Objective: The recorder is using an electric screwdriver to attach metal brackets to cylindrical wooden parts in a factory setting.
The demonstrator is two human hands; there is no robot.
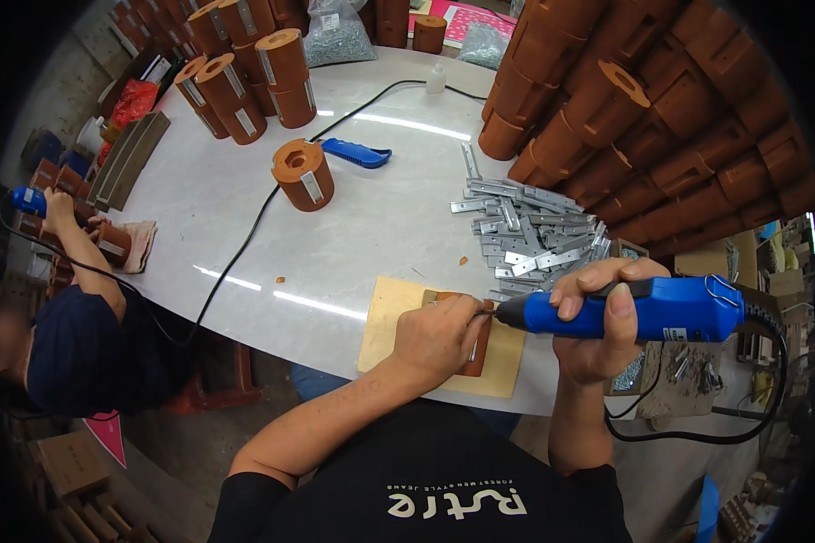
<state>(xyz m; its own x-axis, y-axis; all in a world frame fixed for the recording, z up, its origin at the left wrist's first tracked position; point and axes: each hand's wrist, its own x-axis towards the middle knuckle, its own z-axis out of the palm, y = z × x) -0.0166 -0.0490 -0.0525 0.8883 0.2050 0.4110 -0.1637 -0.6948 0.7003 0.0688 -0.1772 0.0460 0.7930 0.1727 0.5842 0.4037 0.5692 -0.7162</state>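
My right hand (611, 317) is wrapped round a blue electric screwdriver (693, 312), held level with its dark nose and bit pointing left. At the bit's tip, the thumb and forefinger of my left hand (435, 342) are pinched together; what is between them is too small to make out. Under that hand lies a reddish-brown wooden piece (475, 355), mostly hidden, on a yellow pad (386, 317) at the table's near edge. Just beyond the screwdriver is a heap of slotted metal strips (539, 231).
Brown wooden cylinders (607, 136) are stacked high at right. One cylinder (304, 181) with a metal strip stands mid-table beside a blue utility knife (358, 153). A black cable (258, 222) crosses the tabletop. Left, a co-worker's hand (59, 213) holds another blue tool (29, 201).
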